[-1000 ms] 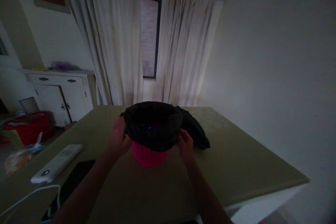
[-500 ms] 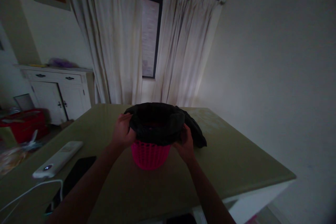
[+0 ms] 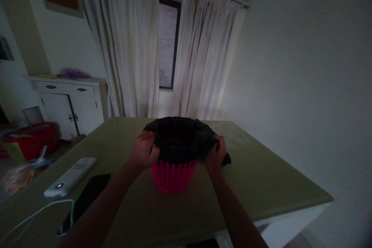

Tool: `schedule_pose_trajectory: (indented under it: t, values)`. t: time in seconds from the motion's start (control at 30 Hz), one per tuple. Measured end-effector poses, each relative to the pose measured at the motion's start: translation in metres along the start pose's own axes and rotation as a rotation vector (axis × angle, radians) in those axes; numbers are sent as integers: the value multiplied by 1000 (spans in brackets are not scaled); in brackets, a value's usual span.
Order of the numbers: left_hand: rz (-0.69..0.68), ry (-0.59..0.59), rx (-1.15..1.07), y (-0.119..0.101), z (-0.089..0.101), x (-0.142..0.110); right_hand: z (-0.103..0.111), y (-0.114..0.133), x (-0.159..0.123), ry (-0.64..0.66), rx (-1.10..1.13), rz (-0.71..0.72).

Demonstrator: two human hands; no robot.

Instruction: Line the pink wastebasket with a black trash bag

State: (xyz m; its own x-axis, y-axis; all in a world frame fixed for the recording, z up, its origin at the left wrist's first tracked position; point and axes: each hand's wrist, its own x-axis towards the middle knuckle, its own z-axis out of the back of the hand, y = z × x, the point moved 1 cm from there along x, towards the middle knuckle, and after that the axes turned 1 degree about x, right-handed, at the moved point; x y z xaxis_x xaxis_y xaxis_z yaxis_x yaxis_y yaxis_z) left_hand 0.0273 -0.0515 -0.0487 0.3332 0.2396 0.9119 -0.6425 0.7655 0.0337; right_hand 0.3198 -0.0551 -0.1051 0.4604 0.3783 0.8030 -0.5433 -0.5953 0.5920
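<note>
A small pink ribbed basket (image 3: pixel 173 176) stands on the olive-green table (image 3: pixel 261 186). A black plastic bag (image 3: pixel 180 139) lines it and folds over its rim. My left hand (image 3: pixel 144 152) grips the bag's edge on the basket's left side. On the right side my right hand (image 3: pixel 216 155) pinches the bag, where a loose flap of it trails onto the table. The inside of the bag is too dark to make out.
A white remote-like device (image 3: pixel 69 176) with a lit dot, a dark phone (image 3: pixel 87 197) and a white cable (image 3: pixel 37 213) lie at the table's left. Beyond stand a white cabinet (image 3: pixel 69 104), a red bin (image 3: pixel 31 139), curtains (image 3: pixel 133 42) and a window.
Both hands have slid the bag's edge up around the rim, more of the pink basket shows, and the loose flap on the right has been drawn in. The view shifted slightly.
</note>
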Motion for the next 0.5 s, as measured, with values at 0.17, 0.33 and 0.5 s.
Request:
schedule_pose_trajectory:
  t: [0.17, 0.33, 0.5]
  values:
    - [-3, -18, 5, -5, 0, -3, 4, -7, 31, 121, -131, 248]
    - [53, -29, 1, -8, 4, -4, 11, -11, 65, 310, -255, 533]
    - [69, -37, 49, -14, 5, -1, 13, -9, 84, 422, -315, 646]
